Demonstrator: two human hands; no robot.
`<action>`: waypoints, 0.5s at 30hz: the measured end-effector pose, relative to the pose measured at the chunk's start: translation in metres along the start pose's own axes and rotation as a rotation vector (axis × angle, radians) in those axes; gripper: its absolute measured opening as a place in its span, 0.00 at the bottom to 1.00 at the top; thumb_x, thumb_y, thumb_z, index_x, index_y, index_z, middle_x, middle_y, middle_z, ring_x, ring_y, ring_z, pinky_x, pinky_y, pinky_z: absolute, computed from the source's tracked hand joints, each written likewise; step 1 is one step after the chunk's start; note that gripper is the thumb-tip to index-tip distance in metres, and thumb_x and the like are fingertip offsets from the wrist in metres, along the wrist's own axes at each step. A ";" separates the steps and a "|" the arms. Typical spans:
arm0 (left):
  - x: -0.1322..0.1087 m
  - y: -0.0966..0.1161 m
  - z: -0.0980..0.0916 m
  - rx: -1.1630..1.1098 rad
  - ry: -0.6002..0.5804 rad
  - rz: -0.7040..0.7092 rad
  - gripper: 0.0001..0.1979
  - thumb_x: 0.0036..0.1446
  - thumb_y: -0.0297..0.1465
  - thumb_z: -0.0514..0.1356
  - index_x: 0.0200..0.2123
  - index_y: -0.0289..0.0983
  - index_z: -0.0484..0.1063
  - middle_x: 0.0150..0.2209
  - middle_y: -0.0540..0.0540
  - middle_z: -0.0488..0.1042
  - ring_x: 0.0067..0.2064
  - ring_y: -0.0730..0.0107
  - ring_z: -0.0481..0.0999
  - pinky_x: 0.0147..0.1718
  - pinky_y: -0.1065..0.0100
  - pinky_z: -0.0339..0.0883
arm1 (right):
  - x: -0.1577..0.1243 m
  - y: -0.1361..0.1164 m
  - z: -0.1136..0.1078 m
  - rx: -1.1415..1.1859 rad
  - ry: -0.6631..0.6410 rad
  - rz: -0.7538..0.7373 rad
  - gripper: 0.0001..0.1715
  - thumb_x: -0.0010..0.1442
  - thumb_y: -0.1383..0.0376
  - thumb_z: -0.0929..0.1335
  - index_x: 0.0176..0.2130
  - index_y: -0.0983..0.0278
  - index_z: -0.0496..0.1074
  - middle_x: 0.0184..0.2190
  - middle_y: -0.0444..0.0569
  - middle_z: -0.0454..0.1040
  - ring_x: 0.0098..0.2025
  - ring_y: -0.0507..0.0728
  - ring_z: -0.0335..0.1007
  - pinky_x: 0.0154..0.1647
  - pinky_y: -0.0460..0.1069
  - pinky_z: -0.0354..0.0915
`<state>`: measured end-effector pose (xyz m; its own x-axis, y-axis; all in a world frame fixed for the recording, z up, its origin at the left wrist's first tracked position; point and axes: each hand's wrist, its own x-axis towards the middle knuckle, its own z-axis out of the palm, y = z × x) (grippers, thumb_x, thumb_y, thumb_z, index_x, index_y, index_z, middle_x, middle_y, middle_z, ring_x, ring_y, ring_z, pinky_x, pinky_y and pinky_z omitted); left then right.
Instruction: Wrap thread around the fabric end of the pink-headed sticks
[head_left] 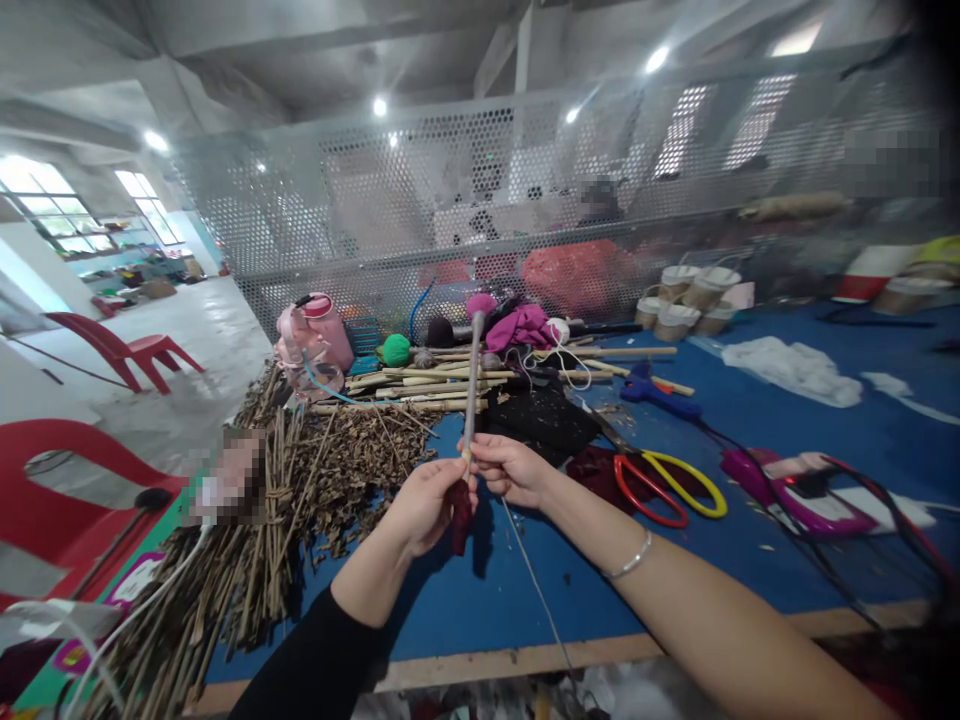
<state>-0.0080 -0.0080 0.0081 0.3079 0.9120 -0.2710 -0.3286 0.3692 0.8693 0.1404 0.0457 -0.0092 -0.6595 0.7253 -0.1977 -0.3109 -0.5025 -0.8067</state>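
A slim grey stick (pixel 472 390) stands up in front of me, its lower end pale where my fingers meet. My left hand (pixel 427 500) is closed round that lower end, with a piece of dark red cloth (pixel 462 525) hanging below the fingers. The fingertips of my right hand (pixel 511 468) pinch the stick just beside the left thumb. From under the right hand a thin grey cord (pixel 534 580) runs down past the table's front edge. Whether the right fingers also grip this cord is hidden.
Dry twigs and leaves (pixel 360 460) lie at left. Scissors (pixel 667 490), black cloth (pixel 540 415) and a blue glue gun (pixel 660 392) lie right. Behind are sticks (pixel 420 380), yarn balls (pixel 396 349), a pink jug (pixel 322 335), cups (pixel 679 320) and a perforated metal screen (pixel 390 200).
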 end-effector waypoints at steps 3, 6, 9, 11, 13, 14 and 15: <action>-0.002 0.002 -0.004 0.105 0.007 -0.059 0.18 0.45 0.44 0.62 0.27 0.33 0.66 0.23 0.49 0.68 0.22 0.76 0.68 0.21 0.73 0.61 | 0.001 0.001 0.003 -0.072 0.063 -0.059 0.18 0.44 0.60 0.73 0.30 0.68 0.65 0.15 0.37 0.61 0.13 0.40 0.35 0.12 0.40 0.30; -0.006 0.005 -0.007 0.451 0.159 0.014 0.22 0.45 0.49 0.59 0.25 0.34 0.66 0.20 0.50 0.66 0.19 0.76 0.64 0.18 0.74 0.56 | 0.002 0.006 0.005 -0.141 0.148 -0.081 0.19 0.42 0.59 0.73 0.26 0.67 0.63 0.11 0.32 0.52 0.12 0.41 0.34 0.11 0.41 0.30; -0.008 0.004 -0.007 0.753 0.238 0.140 0.20 0.42 0.47 0.62 0.22 0.34 0.67 0.17 0.51 0.65 0.18 0.77 0.61 0.18 0.74 0.52 | 0.003 0.010 0.005 -0.204 0.237 -0.062 0.20 0.42 0.58 0.73 0.25 0.65 0.61 0.09 0.31 0.49 0.12 0.42 0.34 0.11 0.41 0.30; -0.009 0.003 -0.006 0.831 0.235 0.166 0.18 0.41 0.43 0.63 0.20 0.34 0.66 0.16 0.51 0.66 0.18 0.77 0.61 0.19 0.74 0.52 | 0.003 0.011 0.003 -0.224 0.260 -0.048 0.20 0.43 0.58 0.73 0.25 0.65 0.60 0.10 0.31 0.48 0.12 0.42 0.34 0.11 0.41 0.30; -0.008 0.003 -0.005 0.772 0.189 0.163 0.17 0.42 0.42 0.63 0.19 0.34 0.65 0.15 0.52 0.64 0.18 0.78 0.60 0.18 0.74 0.51 | 0.001 0.010 0.002 -0.189 0.224 -0.047 0.20 0.43 0.58 0.73 0.26 0.65 0.61 0.11 0.31 0.49 0.12 0.41 0.34 0.12 0.41 0.30; -0.008 0.004 -0.005 0.691 0.138 0.142 0.18 0.43 0.43 0.63 0.18 0.34 0.65 0.15 0.52 0.63 0.17 0.79 0.59 0.18 0.74 0.51 | 0.000 0.008 0.001 -0.152 0.187 -0.048 0.20 0.44 0.58 0.73 0.27 0.65 0.61 0.12 0.31 0.49 0.13 0.41 0.34 0.12 0.41 0.30; -0.009 0.005 -0.005 0.590 0.074 0.110 0.18 0.43 0.43 0.62 0.19 0.34 0.64 0.15 0.52 0.63 0.17 0.79 0.59 0.18 0.75 0.51 | -0.002 0.006 0.001 -0.109 0.143 -0.044 0.19 0.44 0.58 0.73 0.28 0.66 0.62 0.13 0.31 0.49 0.13 0.41 0.34 0.12 0.41 0.30</action>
<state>-0.0167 -0.0131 0.0127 0.2300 0.9571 -0.1760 0.2020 0.1299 0.9707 0.1389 0.0412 -0.0130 -0.5406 0.8087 -0.2318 -0.2561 -0.4207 -0.8703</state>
